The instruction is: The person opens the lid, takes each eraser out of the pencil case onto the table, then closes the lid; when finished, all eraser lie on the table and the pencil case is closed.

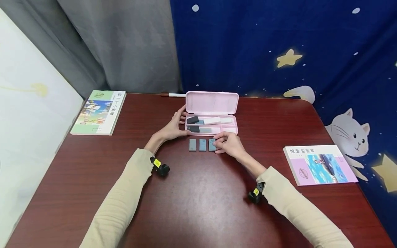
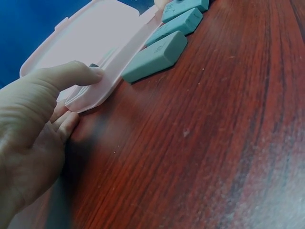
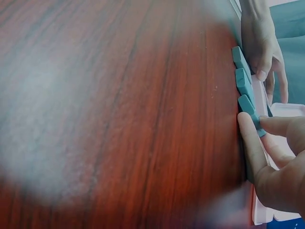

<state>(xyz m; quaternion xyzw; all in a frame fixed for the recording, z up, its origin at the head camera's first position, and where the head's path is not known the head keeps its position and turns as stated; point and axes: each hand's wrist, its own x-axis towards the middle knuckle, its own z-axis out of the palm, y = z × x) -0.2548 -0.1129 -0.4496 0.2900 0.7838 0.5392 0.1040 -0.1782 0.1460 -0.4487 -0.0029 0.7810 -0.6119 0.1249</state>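
Observation:
A pink pencil case (image 1: 212,103) stands with its lid raised, holding dark, white and blue-grey blocks that look like erasers. My left hand (image 1: 170,130) grips its left end; in the left wrist view the thumb (image 2: 78,75) lies over the front rim and the other fingers are at the end wall. Three blue-green erasers lie in a row just in front of the case: a left eraser (image 1: 192,145), a middle eraser (image 1: 202,145) and a right eraser (image 1: 211,144). My right hand (image 1: 231,145) pinches the right eraser (image 3: 249,110) between thumb and fingers.
A brown-and-white pen (image 1: 173,95) lies behind the case at the table's back edge. One book (image 1: 98,113) lies at the far left, another book (image 1: 319,165) at the right. Curtains (image 1: 139,44) hang behind the table (image 1: 198,206).

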